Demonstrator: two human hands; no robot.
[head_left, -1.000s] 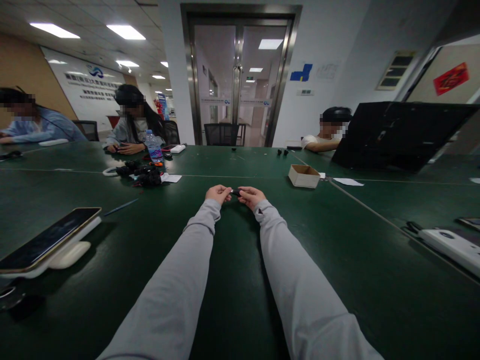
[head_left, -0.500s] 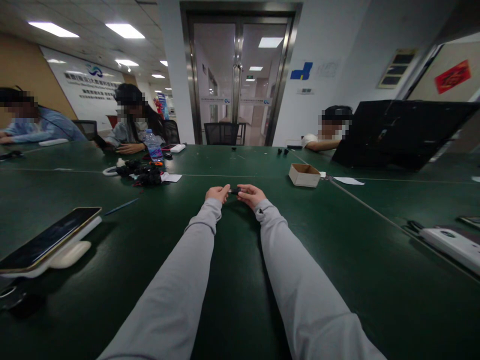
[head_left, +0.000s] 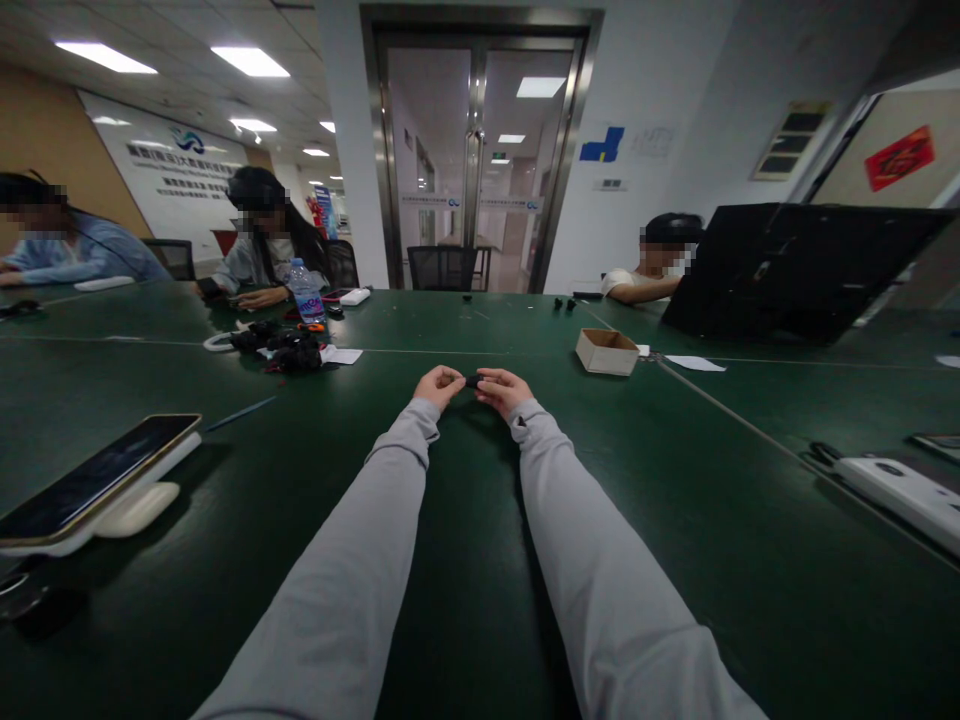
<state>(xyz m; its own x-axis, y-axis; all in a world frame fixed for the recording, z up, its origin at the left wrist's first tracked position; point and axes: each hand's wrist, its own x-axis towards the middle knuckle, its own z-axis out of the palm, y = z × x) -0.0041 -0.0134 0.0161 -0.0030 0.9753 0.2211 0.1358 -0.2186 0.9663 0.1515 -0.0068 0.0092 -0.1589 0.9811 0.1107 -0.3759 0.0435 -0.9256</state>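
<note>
Two hands meet over the dark green surface (head_left: 480,560), both coming out of long light grey sleeves (head_left: 375,560). The left hand (head_left: 438,385) and the right hand (head_left: 501,389) each close their fingertips on one end of a small black object (head_left: 472,381), which sits between them just above the surface. This object is too small to say what it is. Both hands are narrow, curled in a pinch on it, with the knuckles up.

From the hands, at 2 o'clock, a small open brown cardboard box (head_left: 607,351) stands on the surface, and a white sheet of paper (head_left: 694,363) lies a little further in the same direction. Behind them a large black panel (head_left: 795,268) leans, tilted. At 10 o'clock lies a heap of small black parts (head_left: 289,351) next to a white paper slip (head_left: 340,355), and behind it stands a clear plastic water bottle with a blue label (head_left: 306,291). At 8 o'clock, near the left edge, a dark smartphone with a gold rim (head_left: 90,478) rests on a white case (head_left: 139,508). A thin blue pen (head_left: 240,413) lies between this phone and the hands. At 4 o'clock, well apart, lies a white flat device (head_left: 904,490).

Three other persons sit at the far side of the surface, two at 10 o'clock and one at 1 o'clock.
</note>
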